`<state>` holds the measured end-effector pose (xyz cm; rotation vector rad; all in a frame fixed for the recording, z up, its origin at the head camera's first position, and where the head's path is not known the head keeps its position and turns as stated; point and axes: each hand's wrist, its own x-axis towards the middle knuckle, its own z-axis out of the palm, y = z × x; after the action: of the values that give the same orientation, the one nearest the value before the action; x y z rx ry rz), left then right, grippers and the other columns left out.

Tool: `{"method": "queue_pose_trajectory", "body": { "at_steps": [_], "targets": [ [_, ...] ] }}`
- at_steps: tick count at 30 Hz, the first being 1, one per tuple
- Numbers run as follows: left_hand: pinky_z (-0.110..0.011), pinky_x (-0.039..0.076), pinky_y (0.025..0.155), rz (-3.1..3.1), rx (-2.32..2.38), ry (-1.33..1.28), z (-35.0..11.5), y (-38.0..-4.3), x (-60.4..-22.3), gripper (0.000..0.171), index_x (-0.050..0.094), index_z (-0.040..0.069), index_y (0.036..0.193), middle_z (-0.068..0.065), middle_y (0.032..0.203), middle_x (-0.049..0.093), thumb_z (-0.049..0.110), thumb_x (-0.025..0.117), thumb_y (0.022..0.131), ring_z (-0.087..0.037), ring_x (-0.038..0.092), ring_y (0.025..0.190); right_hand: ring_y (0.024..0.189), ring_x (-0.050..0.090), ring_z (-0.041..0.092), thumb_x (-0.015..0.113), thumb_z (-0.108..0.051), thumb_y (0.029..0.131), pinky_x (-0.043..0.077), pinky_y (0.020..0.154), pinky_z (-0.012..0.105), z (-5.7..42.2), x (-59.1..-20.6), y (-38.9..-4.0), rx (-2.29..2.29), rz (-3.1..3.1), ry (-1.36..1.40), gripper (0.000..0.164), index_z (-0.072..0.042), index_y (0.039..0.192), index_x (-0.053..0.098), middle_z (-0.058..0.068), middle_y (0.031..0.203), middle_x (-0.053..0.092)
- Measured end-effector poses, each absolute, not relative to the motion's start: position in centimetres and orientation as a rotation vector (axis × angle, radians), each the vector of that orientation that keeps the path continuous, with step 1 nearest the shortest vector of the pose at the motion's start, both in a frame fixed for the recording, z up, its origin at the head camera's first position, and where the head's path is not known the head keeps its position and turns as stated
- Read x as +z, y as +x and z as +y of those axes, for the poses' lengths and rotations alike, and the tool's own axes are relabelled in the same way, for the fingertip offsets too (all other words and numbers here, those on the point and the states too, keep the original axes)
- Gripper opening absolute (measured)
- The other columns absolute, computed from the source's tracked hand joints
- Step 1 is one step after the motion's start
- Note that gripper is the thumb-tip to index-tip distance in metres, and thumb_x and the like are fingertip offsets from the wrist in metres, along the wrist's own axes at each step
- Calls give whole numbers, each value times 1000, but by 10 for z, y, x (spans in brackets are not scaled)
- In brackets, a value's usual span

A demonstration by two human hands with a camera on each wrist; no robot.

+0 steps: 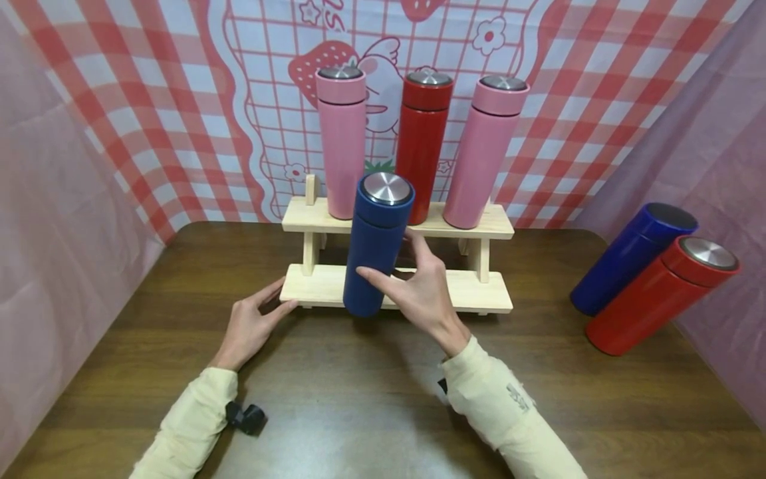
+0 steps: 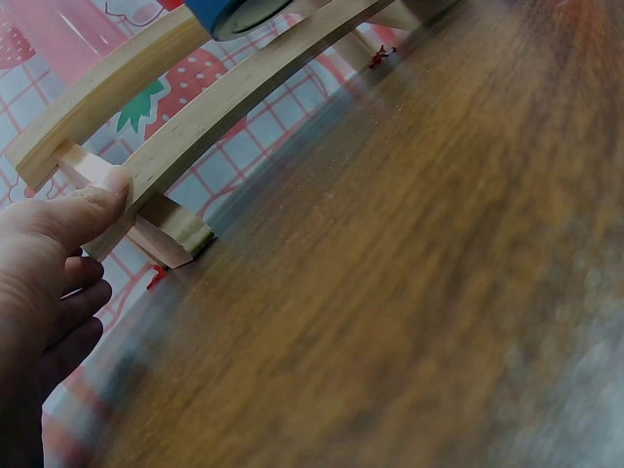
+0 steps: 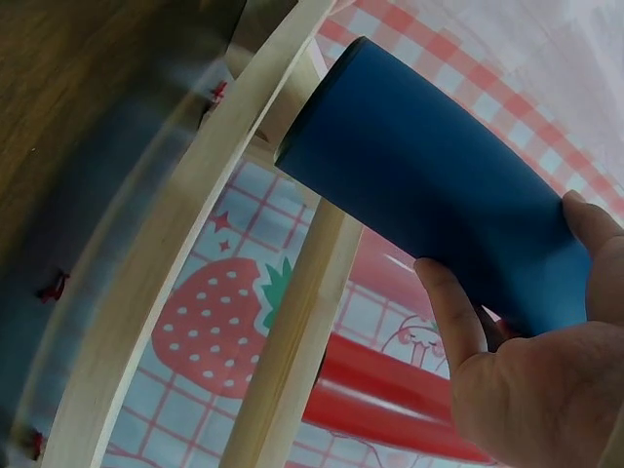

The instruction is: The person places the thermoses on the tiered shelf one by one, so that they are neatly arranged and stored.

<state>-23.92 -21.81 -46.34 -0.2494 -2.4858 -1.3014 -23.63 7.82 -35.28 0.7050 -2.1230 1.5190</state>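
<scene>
My right hand [image 1: 426,293] grips a dark blue thermos bottle [image 1: 378,246] with a silver lid, thumb and fingers on opposite sides. The bottle is in front of the two-tier wooden stand [image 1: 467,290], its base overlapping the lower tier in the head view. In the right wrist view the bottle [image 3: 439,185] is tilted, its base apart from the lower plank [image 3: 146,283]. At the stand's left end, my left hand [image 1: 250,326] holds the lower plank's corner. Its thumb presses the plank [image 2: 234,102] in the left wrist view; other fingers are partly hidden.
Along the upper tier stand a pink bottle [image 1: 342,146], a red bottle [image 1: 422,146] and another pink bottle [image 1: 486,153]. At the table's right side are a blue bottle [image 1: 628,259] and a red bottle [image 1: 655,299]. A checked cloth [image 1: 161,100] hangs behind the wooden table [image 1: 335,412].
</scene>
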Motion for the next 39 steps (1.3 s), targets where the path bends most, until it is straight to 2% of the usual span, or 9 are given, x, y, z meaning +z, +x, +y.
{"method": "queue_pose_trajectory", "body": {
  "at_steps": [9, 17, 22, 29, 39],
  "targets": [
    [-52, 51, 101, -2493, -1309, -247, -218, -240, -463, 58, 60, 3, 145, -19, 135, 64, 31, 77, 96, -34, 63, 124, 105, 70, 26, 91, -12, 81, 61, 86, 39, 65, -351, -245, 1587, -2120, 722, 75, 1, 143, 51, 16, 121, 70],
    [-53, 50, 103, -2508, -1306, -238, -218, -240, -462, 60, 60, 3, 145, -19, 136, 64, 33, 77, 96, -35, 62, 125, 111, 67, 22, 91, -20, 82, 58, 92, 41, 54, -349, -254, 1489, -2183, 687, 76, -1, 144, 51, 14, 125, 69],
    [-53, 50, 102, -2510, -1302, -239, -218, -240, -462, 60, 60, 3, 145, -20, 134, 65, 33, 77, 96, -35, 62, 124, 113, 66, 23, 89, -23, 85, 59, 91, 43, 48, -348, -257, 1500, -2222, 669, 76, -1, 146, 49, 14, 128, 67],
    [-52, 52, 100, -2495, -1294, -251, -218, -240, -463, 59, 61, 2, 144, -20, 132, 66, 30, 78, 96, -35, 64, 122, 114, 66, 22, 89, -27, 84, 57, 93, 39, 40, -350, -263, 1468, -2269, 622, 78, -2, 147, 50, 14, 128, 68],
    [-53, 53, 98, -2498, -1282, -244, -219, -240, -464, 59, 60, 0, 143, -21, 131, 66, 30, 78, 96, -35, 65, 120, 113, 67, 25, 88, -30, 85, 57, 94, 44, 31, -357, -272, 1411, -2302, 614, 80, -2, 149, 49, 15, 129, 68]
  ]
}}
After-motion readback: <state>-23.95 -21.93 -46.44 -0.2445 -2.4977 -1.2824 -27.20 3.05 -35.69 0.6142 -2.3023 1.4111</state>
